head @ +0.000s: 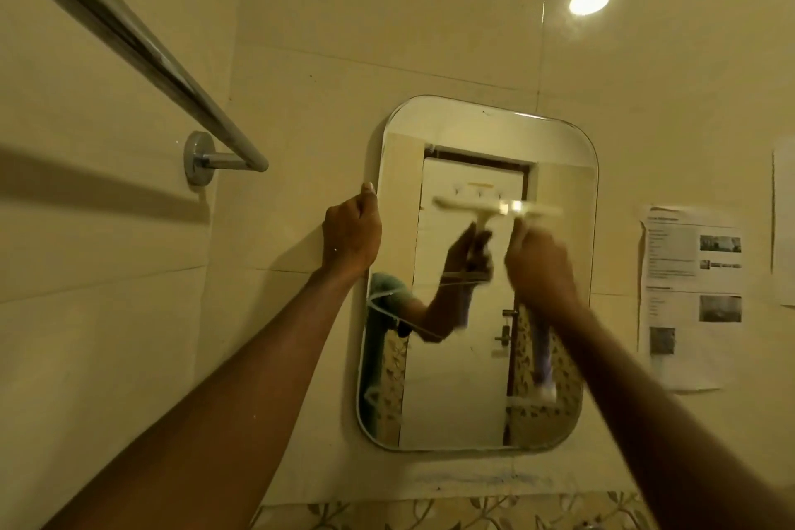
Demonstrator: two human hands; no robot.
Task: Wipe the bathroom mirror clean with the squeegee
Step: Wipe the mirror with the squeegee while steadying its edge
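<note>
Right grip (540, 267) holds squeegee (494, 209) | blade horizontal, topmost | left grip (350, 235) holds mirror (456, 379)

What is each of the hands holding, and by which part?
The right hand grips the cream plastic squeegee by its handle; the left hand holds the rounded rectangular wall mirror by its left edge.

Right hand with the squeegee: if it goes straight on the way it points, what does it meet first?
Probably the mirror: the right hand aims the squeegee up against it. Motion blur hides whether the squeegee touches already.
</note>
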